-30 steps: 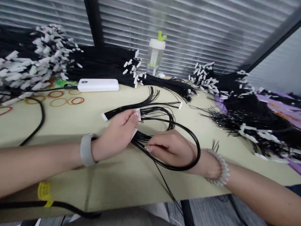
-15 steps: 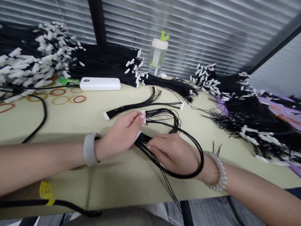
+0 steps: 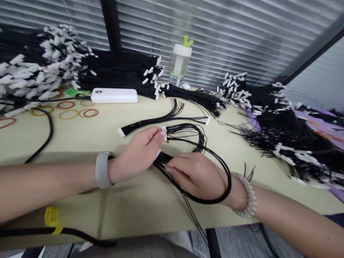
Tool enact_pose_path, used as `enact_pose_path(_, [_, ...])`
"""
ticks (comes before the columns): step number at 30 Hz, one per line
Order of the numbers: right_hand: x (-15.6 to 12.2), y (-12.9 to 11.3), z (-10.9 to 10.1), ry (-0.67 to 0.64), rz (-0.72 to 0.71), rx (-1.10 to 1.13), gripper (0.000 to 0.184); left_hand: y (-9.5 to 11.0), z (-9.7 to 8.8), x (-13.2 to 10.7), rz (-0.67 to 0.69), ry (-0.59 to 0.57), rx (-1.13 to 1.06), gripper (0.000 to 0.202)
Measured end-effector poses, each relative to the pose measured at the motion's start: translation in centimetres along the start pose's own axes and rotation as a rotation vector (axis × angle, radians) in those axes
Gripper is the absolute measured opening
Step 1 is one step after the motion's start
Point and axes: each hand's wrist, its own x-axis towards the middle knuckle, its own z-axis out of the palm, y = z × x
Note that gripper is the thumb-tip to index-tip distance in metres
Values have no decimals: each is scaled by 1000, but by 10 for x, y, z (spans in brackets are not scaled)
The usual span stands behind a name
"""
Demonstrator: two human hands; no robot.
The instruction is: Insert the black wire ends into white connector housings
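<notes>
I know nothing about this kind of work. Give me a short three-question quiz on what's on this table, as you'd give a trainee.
1. True or false: the left hand pinches a white connector on the black wires.
2. What lies on the table just in front of the white power bank? A) rubber bands B) scissors C) a cup
3. Which hand has the loop of wires running around it?

Key: 1 true. 2 A. 3 the right hand.
</notes>
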Motion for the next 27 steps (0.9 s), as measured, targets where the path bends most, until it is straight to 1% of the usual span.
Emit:
enact_pose_path(6, [1,-3,1,1,1,-42,28,0,0,0,3,-1,16,31])
enact_pose_path(8, [2,-3,-2,2,10,-41,25,0,0,0,3,-2,21,31])
enact_pose_path(10, [1,2,-9,-23,13,-29,19,0,0,0,2,-8,27,31])
enact_pose_path(12, [-1,11,-21,-103,30,-3,16,1,0,0,1,-13,28,32])
enact_pose_path(14, [-5,26,-36,-173,107,51,17,1,0,0,-14,-6,19,32])
enact_pose_path(16, [-10,44,-51,-69,261,139,12,1,0,0,-46,-7,6,31])
enact_pose_path(17, [-12,54,-58,73,359,180,13,0,0,0,-58,-9,1,31])
enact_pose_path(18, [-14,64,-64,254,452,233,14,0,0,0,-60,-11,2,31])
enact_pose_path(19, [-16,73,-69,445,503,319,14,0,0,-1,-53,-15,4,31])
enact_pose_path(20, [-17,82,-74,639,510,441,15,0,0,-1,-38,-16,7,31])
enact_pose_path(21, [-18,90,-78,797,499,579,17,0,0,-1,-20,-14,10,31])
enact_pose_path(22, [-18,95,-81,925,472,704,19,0,0,-1,-4,-14,15,31])
enact_pose_path(23, [-18,99,-84,1006,455,803,21,0,0,-1,8,-17,18,30])
enact_pose_path(24, [-18,101,-85,1057,463,856,22,1,0,-1,14,-22,18,29])
enact_pose_path(25, [-18,101,-86,1080,484,861,23,1,0,-1,17,-28,17,29])
enact_pose_path(26, [-17,98,-85,1062,500,836,27,2,0,-2,18,-34,17,29])
enact_pose_path(27, [-16,93,-82,1014,497,795,34,2,-1,-2,17,-42,18,29])
